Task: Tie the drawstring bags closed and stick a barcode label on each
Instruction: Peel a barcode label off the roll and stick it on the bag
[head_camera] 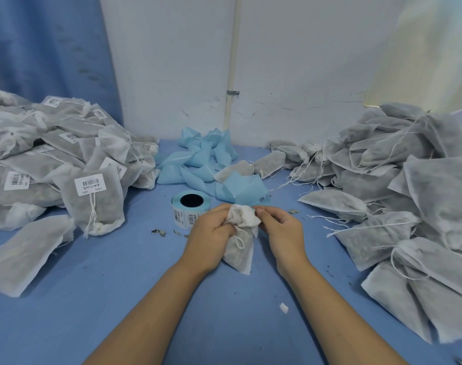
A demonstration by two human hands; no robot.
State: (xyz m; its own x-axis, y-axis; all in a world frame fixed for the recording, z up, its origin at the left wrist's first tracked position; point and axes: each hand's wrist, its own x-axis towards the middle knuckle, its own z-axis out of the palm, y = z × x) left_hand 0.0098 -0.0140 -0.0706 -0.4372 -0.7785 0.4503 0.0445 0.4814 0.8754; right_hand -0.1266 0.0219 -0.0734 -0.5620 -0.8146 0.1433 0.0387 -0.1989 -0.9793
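Hands meet over the blue table (pixel 135 291): left hand (pixel 211 233) grips the drawstring bag (pixel 239 255) round its gathered neck, and right hand (pixel 284 230) pinches the neck's right edge. The bag's long axis runs toward the person, body below both hands. Label roll (pixel 190 209) sits just beyond the left hand. Unlabelled bags (pixel 398 196) are heaped right, labelled bags (pixel 56 156) left.

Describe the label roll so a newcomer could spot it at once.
On the blue table, look between the labelled bag pile on the left and the unlabelled pile on the right. Just beyond the left hand, before the blue backing strips, stands the label roll. It alone is round, with a dark hollow core.
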